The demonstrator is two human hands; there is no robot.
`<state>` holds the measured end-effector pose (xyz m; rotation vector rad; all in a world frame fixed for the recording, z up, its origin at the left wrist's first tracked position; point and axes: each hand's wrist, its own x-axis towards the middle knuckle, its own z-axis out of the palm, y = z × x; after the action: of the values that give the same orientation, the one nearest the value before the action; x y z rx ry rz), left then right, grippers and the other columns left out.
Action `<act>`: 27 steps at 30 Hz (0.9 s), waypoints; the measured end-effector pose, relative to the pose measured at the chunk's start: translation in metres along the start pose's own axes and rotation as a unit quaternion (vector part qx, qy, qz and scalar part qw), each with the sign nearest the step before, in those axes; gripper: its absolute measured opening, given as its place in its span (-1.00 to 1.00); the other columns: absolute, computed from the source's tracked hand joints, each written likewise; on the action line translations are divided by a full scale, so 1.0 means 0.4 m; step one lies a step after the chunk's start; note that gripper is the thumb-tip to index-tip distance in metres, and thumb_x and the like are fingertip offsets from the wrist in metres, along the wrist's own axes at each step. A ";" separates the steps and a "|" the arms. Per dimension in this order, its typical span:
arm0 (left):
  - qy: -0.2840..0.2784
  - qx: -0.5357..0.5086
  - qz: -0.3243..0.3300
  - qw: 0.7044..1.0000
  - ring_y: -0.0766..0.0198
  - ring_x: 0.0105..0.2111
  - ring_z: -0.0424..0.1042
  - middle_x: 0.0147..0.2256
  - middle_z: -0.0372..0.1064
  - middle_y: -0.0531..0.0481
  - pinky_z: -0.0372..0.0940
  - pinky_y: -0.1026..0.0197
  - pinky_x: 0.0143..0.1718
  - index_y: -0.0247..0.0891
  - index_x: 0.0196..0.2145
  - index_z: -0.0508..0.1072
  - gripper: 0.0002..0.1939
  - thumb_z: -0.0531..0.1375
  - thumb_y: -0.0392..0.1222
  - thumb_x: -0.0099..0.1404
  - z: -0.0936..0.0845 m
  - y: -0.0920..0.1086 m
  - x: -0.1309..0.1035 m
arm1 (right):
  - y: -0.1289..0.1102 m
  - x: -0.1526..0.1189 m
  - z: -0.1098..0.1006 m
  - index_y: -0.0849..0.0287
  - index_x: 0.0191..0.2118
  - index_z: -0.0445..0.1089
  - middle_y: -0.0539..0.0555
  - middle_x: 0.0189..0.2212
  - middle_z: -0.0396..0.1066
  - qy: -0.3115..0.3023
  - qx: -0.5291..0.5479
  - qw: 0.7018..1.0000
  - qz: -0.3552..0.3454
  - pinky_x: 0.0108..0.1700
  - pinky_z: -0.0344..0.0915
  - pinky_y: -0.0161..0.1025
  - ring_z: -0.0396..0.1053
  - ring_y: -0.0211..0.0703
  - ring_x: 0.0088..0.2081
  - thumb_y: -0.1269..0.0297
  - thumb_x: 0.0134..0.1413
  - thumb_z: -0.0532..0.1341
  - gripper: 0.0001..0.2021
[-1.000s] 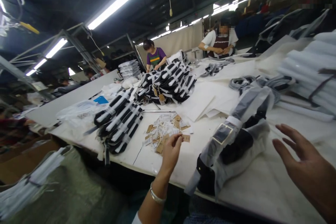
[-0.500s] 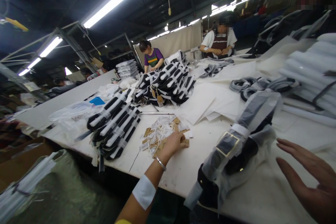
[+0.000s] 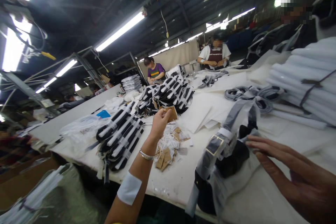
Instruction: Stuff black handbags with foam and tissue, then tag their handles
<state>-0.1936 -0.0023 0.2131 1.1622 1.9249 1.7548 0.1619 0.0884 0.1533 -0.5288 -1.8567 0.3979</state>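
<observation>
Between the thumb and fingers of my left hand (image 3: pixel 159 124) is a brown card tag (image 3: pixel 173 113), raised above a loose pile of white and brown tags with strings (image 3: pixel 168 145). My right hand (image 3: pixel 294 171) has its fingers stretched out at the right side of a black bag (image 3: pixel 233 159). Its fingertips reach the bag's edge; whether they press on it I cannot tell. Translucent wrapping covers the bag's strap, and a gold-coloured square buckle (image 3: pixel 214 145) shows on the front.
Bundled black straps with white wrapping (image 3: pixel 122 136) lie left of the tags, with a larger heap (image 3: pixel 170 92) behind. Coiled grey straps (image 3: pixel 236 92) and stacked white padded rolls (image 3: pixel 309 73) are on the right. Two people work across the white table (image 3: pixel 157 182).
My left hand has lifted from the tag pile, moving up and away with a brown tag. My right hand has moved left to the bag's edge. The view has shifted.
</observation>
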 end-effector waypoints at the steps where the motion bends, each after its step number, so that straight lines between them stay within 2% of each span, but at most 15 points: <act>1: 0.011 -0.027 0.008 1.000 0.31 -0.41 0.48 -0.40 0.46 0.04 0.39 0.25 -0.35 -0.26 -0.26 0.38 -0.49 0.27 0.28 0.18 0.003 0.044 0.004 | -0.021 0.020 0.006 -0.11 -0.02 0.49 -0.04 -0.03 0.53 -0.012 0.025 0.999 -0.016 0.17 0.36 -0.22 0.51 -0.12 -0.04 0.15 0.18 0.26 -0.75; 3: 0.021 -0.076 0.023 0.997 0.30 -0.39 0.50 -0.36 0.49 0.02 0.41 0.25 -0.35 -0.25 -0.26 0.39 -0.47 0.31 0.29 0.12 0.014 0.130 0.005 | -0.063 0.062 0.020 -0.08 0.00 0.48 -0.04 -0.02 0.52 -0.044 0.078 0.996 -0.030 0.18 0.34 -0.26 0.49 -0.16 0.00 0.21 0.23 0.24 -0.76; 7: -0.002 -0.143 0.047 0.989 0.32 -0.41 0.51 -0.36 0.51 0.02 0.42 0.28 -0.36 -0.24 -0.25 0.41 -0.47 0.37 0.25 0.07 0.056 0.280 -0.020 | -0.140 0.145 0.060 -0.02 0.02 0.47 0.02 0.00 0.51 -0.102 0.163 0.981 0.017 0.04 0.45 -0.23 0.53 -0.13 -0.08 0.16 0.25 0.23 -0.75; 10: -0.030 -0.172 0.059 0.983 0.32 -0.42 0.52 -0.37 0.52 0.02 0.44 0.27 -0.33 -0.25 -0.24 0.43 -0.47 0.38 0.24 0.05 0.098 0.361 -0.058 | -0.183 0.192 0.092 0.05 0.13 0.40 0.10 0.12 0.43 -0.135 0.219 0.964 0.058 0.03 0.47 -0.15 0.52 -0.06 -0.06 0.09 0.21 0.24 -0.60; 12: -0.050 -0.192 0.059 0.978 0.31 -0.40 0.53 -0.36 0.53 0.01 0.44 0.28 -0.33 -0.25 -0.22 0.44 -0.48 0.37 0.23 0.07 0.126 0.394 -0.085 | -0.201 0.211 0.106 0.09 0.15 0.37 0.13 0.13 0.42 -0.143 0.260 0.951 0.084 0.06 0.44 -0.13 0.50 -0.03 -0.02 0.06 0.18 0.27 -0.54; 15: -0.083 -0.195 0.049 0.976 0.27 -0.38 0.55 -0.35 0.54 -0.02 0.42 0.29 -0.35 -0.27 -0.22 0.44 -0.52 0.33 0.21 0.15 0.156 0.409 -0.117 | -0.214 0.218 0.106 0.16 -0.04 0.49 0.12 -0.11 0.55 -0.173 0.322 0.921 0.137 -0.02 0.46 -0.17 0.53 -0.06 -0.13 0.04 0.16 0.28 -0.64; 17: -0.100 -0.161 0.050 0.981 0.19 -0.30 0.56 -0.27 0.55 -0.09 0.44 0.22 -0.29 -0.27 -0.17 0.42 -0.53 0.32 0.17 0.19 0.167 0.397 -0.129 | -0.216 0.213 0.092 0.20 -0.16 0.52 0.11 -0.27 0.58 -0.208 0.379 0.880 0.196 -0.12 0.47 -0.20 0.54 -0.08 -0.23 0.02 0.13 0.30 -0.66; 19: -0.093 -0.112 0.078 0.986 0.13 -0.11 0.54 -0.05 0.50 -0.15 0.43 0.15 -0.13 -0.23 -0.02 0.39 -0.51 0.35 0.07 0.20 0.170 0.379 -0.141 | -0.215 0.203 0.068 0.22 -0.09 0.49 0.10 -0.32 0.57 -0.221 0.442 0.827 0.268 -0.21 0.47 -0.23 0.53 -0.10 -0.29 0.00 0.06 0.35 -0.58; 21: -0.061 -0.037 0.149 0.986 0.10 0.09 0.41 0.16 0.35 -0.15 0.37 0.11 0.02 -0.13 0.14 0.32 -0.43 0.35 -0.04 0.23 0.169 0.362 -0.162 | -0.210 0.189 0.039 0.22 0.07 0.40 0.09 -0.33 0.56 -0.214 0.477 0.788 0.326 -0.27 0.45 -0.26 0.52 -0.12 -0.32 -0.01 -0.01 0.40 -0.42; 22: -0.045 0.012 0.195 0.980 0.11 0.15 0.36 0.20 0.31 -0.12 0.32 0.09 0.08 -0.09 0.17 0.31 -0.44 0.33 -0.08 0.26 0.169 0.358 -0.177 | -0.205 0.181 0.023 0.22 0.14 0.34 0.08 -0.34 0.56 -0.212 0.482 0.776 0.346 -0.29 0.44 -0.26 0.51 -0.14 -0.33 -0.01 -0.03 0.41 -0.34; 24: -0.043 0.116 0.284 0.951 0.14 0.13 0.36 0.13 0.39 -0.06 0.27 0.07 0.14 -0.07 0.10 0.41 -0.64 0.24 -0.13 0.35 0.174 0.355 -0.218 | -0.192 0.165 -0.007 0.23 0.22 0.27 0.03 -0.41 0.52 -0.215 0.479 0.768 0.368 -0.33 0.41 -0.28 0.47 -0.17 -0.38 -0.03 -0.02 0.41 -0.25; 25: -0.060 0.153 0.318 0.934 0.18 0.07 0.41 0.03 0.47 -0.03 0.28 0.09 0.12 -0.08 0.01 0.47 -0.75 0.22 -0.15 0.38 0.180 0.356 -0.241 | -0.185 0.157 -0.020 0.24 0.24 0.26 -0.01 -0.46 0.49 -0.217 0.474 0.768 0.371 -0.35 0.38 -0.30 0.44 -0.20 -0.41 -0.03 -0.01 0.40 -0.25; 27: -0.101 0.195 0.380 0.899 0.23 -0.08 0.48 -0.12 0.54 0.01 0.34 0.17 0.00 -0.10 -0.10 0.52 -0.85 0.23 -0.16 0.38 0.199 0.358 -0.287 | -0.171 0.141 -0.040 0.25 0.23 0.29 -0.05 -0.50 0.44 -0.208 0.470 0.772 0.374 -0.39 0.33 -0.34 0.38 -0.26 -0.46 -0.03 0.03 0.38 -0.29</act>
<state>-0.0146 -0.0383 0.2946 2.3925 1.8665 1.4621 0.1493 0.0613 0.2381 -0.4538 -1.4783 1.9900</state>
